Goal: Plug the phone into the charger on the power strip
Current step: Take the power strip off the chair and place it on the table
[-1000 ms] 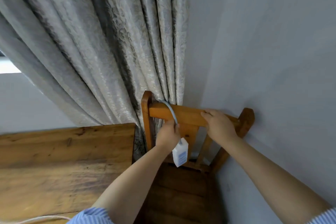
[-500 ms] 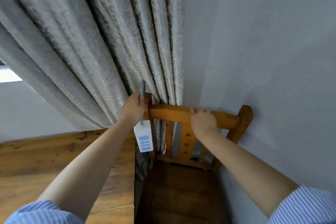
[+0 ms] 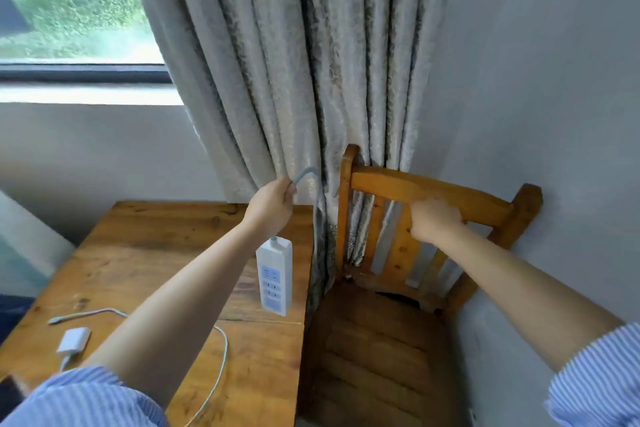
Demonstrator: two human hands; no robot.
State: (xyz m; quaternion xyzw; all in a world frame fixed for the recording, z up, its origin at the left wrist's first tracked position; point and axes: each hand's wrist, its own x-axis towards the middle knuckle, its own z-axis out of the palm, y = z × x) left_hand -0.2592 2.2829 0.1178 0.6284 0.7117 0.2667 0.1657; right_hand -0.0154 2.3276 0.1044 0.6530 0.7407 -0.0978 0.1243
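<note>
Left hand [image 3: 270, 205] was closed in a fist round the grey cord [image 3: 307, 173], the power strip [image 3: 274, 275] dangling just below the fingers [image 3: 289, 191] over the far right corner of the wooden table [image 3: 145, 246] — not resting on it, as far as could be told. Looked light and rigid, a hard plastic bar free to swing on a pliant lead; better gripped by the body than the cord when set down. Right hand [image 3: 434, 220] was wrapped over the chair [image 3: 415, 191] at its top rail, fingers curled behind and unseen. Nearer the body than either hand lay the white charger [image 3: 73, 340] with its thin, limp cable [image 3: 221, 354]. Dark object at the lower left edge — possibly the phone, could not be told.
</note>
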